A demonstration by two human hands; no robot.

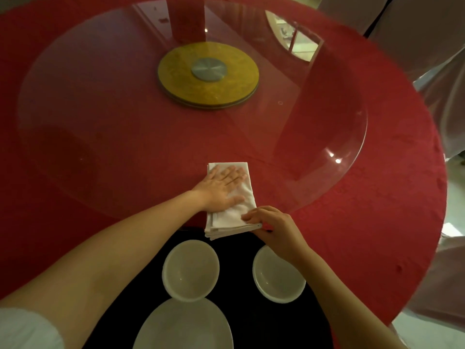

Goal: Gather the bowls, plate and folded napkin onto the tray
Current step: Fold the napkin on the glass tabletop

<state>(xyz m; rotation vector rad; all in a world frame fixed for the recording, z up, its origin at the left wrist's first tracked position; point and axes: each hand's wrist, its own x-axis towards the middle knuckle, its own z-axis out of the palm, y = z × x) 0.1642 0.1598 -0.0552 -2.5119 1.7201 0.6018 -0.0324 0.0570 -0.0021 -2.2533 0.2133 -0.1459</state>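
Note:
A folded white napkin (232, 217) lies on the red table, its near edge overlapping the far edge of a black tray (251, 321). My left hand (221, 187) presses flat on the napkin with fingers spread. My right hand (274, 227) pinches the napkin's near right corner. On the tray sit two white bowls, one at left (190, 270) and one at right (276, 280), the right one partly under my right wrist. A white plate (183, 326) lies nearest me, its far rim tucked under the left bowl.
A round glass turntable (100, 109) covers most of the red tablecloth (390, 197), with a gold disc base (208, 74) at its centre. White-covered chairs (427, 46) stand at the right beyond the table edge.

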